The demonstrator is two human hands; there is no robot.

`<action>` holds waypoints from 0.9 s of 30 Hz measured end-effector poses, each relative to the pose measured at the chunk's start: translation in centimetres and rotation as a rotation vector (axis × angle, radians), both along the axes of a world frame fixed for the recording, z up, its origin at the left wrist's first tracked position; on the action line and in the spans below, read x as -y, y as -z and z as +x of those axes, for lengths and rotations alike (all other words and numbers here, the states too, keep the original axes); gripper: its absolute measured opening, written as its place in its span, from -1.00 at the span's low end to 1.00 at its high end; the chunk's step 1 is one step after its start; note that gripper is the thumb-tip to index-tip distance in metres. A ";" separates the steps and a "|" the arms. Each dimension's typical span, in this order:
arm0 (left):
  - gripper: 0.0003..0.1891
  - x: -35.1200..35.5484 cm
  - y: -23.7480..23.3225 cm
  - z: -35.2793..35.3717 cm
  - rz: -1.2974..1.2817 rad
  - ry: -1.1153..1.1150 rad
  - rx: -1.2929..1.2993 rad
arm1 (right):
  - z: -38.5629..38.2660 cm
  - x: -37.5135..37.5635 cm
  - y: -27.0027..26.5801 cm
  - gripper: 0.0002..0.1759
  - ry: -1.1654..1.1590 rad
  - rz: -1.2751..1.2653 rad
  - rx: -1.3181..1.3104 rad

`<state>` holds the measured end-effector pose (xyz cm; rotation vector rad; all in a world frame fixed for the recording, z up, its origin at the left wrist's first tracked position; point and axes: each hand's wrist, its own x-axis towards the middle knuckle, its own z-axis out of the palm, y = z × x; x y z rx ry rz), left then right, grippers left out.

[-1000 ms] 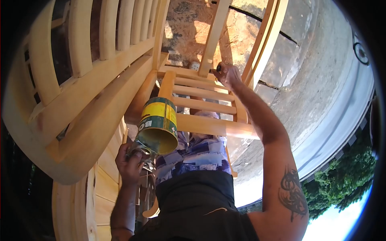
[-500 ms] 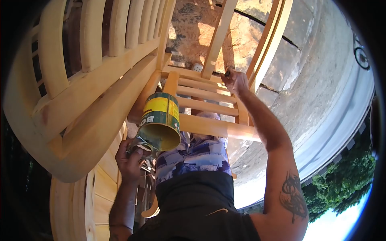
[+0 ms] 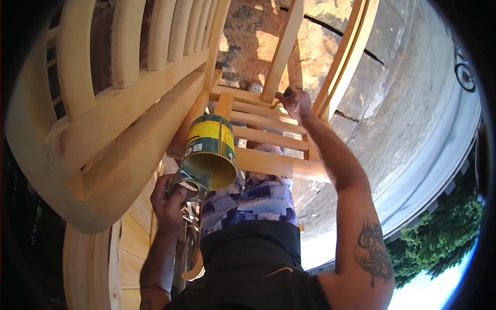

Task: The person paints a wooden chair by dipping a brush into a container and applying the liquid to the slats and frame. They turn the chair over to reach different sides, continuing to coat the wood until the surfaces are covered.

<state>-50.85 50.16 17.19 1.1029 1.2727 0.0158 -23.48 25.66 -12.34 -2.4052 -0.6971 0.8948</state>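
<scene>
My left hand (image 3: 169, 203) is closed round the handle of a green and yellow can (image 3: 211, 147), which hangs tilted with its mouth toward me. Inside the can the wall looks yellowish. My right hand (image 3: 298, 105) is closed round a small dark tool (image 3: 288, 93), probably a brush, most of it hidden by the fingers. It is beside the end of a pale wooden bar (image 3: 281, 57), where that bar meets a slatted frame (image 3: 266, 121).
A large slatted wooden piece (image 3: 129, 82) stands at the left. More pale boards (image 3: 93, 263) lie at the lower left. Stone paving (image 3: 248, 41) is beyond the frame. A bicycle wheel (image 3: 465, 72) shows at the far right, above some greenery (image 3: 439, 237).
The can has shifted slightly right and up with my left hand. My right hand has moved a little to the left, and its wrist has turned.
</scene>
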 end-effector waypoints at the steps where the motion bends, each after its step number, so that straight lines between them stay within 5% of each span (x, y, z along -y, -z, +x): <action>1: -0.73 0.0 0.0 -0.1 -0.001 -0.011 -0.001 | 0.4 0.6 -0.2 -0.66 -0.044 -0.040 0.021; 8: -0.70 0.3 0.3 -0.6 -0.071 -0.032 -0.018 | -2.1 -3.4 1.2 -0.68 -0.199 -0.030 0.114; 14: -0.70 0.2 0.2 -0.6 -0.048 -0.019 -0.040 | -3.5 -10.2 0.4 -0.62 0.133 0.173 -0.032; 20: -0.70 -0.1 0.5 -0.8 -0.032 -0.019 -0.008 | -3.0 -4.6 1.9 -0.61 0.033 0.114 -0.002; 27: -0.69 -0.3 0.8 0.5 -0.054 -0.006 -0.007 | -2.5 -7.9 -0.8 -0.66 0.034 0.144 -0.043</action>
